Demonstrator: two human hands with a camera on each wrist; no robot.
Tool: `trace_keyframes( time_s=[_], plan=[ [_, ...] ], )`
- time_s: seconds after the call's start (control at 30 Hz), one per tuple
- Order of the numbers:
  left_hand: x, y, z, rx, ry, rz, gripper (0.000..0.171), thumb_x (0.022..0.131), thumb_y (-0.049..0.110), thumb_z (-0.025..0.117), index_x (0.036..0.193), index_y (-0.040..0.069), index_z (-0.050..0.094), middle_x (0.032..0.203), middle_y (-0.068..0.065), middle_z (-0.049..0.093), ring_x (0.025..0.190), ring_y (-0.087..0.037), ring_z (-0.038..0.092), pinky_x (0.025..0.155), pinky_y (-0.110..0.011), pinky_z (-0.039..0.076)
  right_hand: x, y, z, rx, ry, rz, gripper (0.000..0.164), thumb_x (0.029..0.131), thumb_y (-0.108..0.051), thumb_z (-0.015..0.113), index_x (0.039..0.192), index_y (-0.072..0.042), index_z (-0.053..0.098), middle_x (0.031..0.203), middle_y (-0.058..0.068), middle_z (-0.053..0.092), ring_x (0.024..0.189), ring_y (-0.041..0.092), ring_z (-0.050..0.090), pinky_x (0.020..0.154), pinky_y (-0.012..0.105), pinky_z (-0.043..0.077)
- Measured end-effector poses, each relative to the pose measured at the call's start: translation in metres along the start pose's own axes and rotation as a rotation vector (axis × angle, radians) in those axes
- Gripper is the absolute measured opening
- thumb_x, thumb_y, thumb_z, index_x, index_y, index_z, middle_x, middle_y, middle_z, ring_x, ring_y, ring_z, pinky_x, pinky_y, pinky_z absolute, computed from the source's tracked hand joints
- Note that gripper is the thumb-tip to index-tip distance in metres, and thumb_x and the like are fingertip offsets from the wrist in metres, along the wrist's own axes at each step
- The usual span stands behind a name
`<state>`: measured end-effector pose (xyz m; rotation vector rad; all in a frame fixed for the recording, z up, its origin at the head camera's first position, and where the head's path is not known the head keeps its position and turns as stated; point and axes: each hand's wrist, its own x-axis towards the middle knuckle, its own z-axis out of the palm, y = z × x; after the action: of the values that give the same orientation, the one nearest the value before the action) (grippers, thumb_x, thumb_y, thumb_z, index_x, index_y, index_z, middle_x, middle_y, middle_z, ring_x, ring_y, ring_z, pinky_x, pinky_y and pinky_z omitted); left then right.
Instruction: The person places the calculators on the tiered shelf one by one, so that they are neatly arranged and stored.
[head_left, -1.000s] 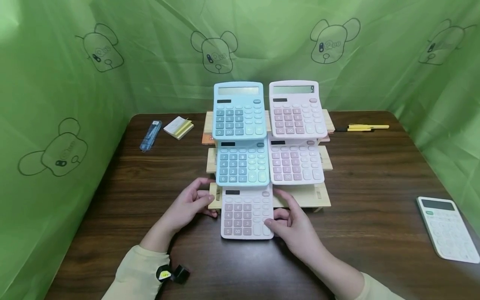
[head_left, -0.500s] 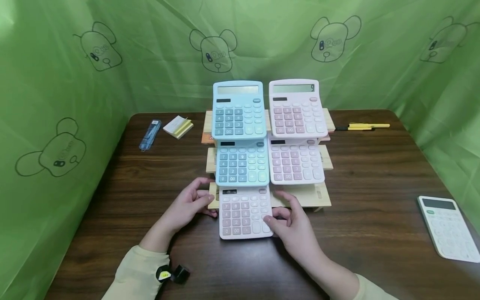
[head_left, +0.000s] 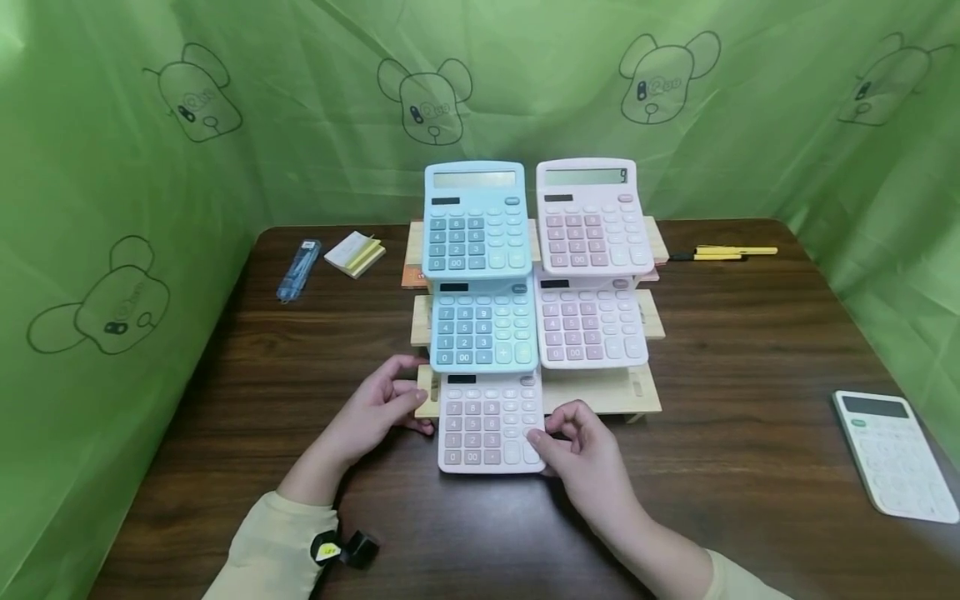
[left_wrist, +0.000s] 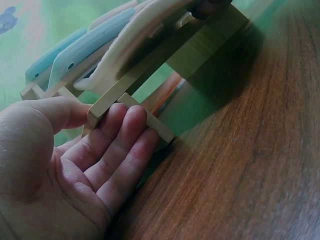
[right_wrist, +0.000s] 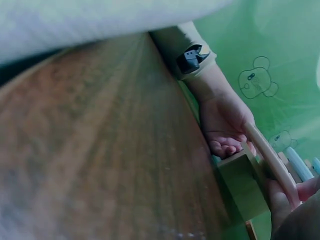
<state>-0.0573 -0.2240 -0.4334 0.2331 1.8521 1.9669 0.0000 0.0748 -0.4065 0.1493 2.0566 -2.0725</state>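
A pink calculator [head_left: 491, 429] lies on the lowest tier of a wooden tiered stand [head_left: 600, 393], its front edge jutting past the shelf. My right hand [head_left: 592, 467] pinches its lower right corner, thumb on the key face and fingers underneath. With my left hand [head_left: 382, 398] I grip the left end of that bottom shelf; in the left wrist view the thumb [left_wrist: 70, 111] presses its edge while curled fingers [left_wrist: 132, 120] reach below. Two blue calculators [head_left: 483, 329] and two pink ones [head_left: 592, 323] fill the tiers above. One upper pink display reads 9.
A white calculator [head_left: 896, 454] lies at the table's right edge. Yellow pens [head_left: 731, 252] are right of the stand. Sticky notes [head_left: 356, 254] and a blue packet [head_left: 298, 271] lie to its left. Green cloth [head_left: 525, 67] surrounds the dark wooden table [head_left: 750, 350].
The lowest pink calculator has shifted slightly left, and its front edge sits a little farther back. My right index finger has drawn down from its upper side. My left hand has stayed put.
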Motion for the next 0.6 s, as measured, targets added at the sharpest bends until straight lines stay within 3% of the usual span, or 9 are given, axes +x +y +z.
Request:
trace_keyframes(
  time_s=[0.33, 0.6],
  plan=[
    [0.0, 0.001, -0.002, 0.014, 0.005, 0.0, 0.045, 0.099, 0.017, 0.056, 0.137, 0.007, 0.034, 0.107, -0.024, 0.066, 0.077, -0.041, 0.067, 0.071, -0.053, 0.058, 0.003, 0.002, 0.001, -0.011, 0.001, 0.006, 0.028, 0.084, -0.008, 0.075, 0.088, 0.002, 0.049, 0.069, 0.011, 0.06, 0.053, 0.01, 0.051, 0.052, 0.032, 0.056],
    [-0.001, 0.002, 0.0, 0.016, 0.0, -0.006, 0.044, 0.1, 0.013, 0.055, 0.138, 0.006, 0.033, 0.108, -0.025, 0.065, 0.077, -0.041, 0.067, 0.072, -0.053, 0.057, -0.005, -0.002, -0.01, 0.036, -0.122, 0.047, 0.031, 0.085, -0.006, 0.073, 0.091, 0.005, 0.045, 0.086, 0.016, 0.061, 0.071, 0.02, 0.065, 0.069, 0.042, 0.06]
  ],
)
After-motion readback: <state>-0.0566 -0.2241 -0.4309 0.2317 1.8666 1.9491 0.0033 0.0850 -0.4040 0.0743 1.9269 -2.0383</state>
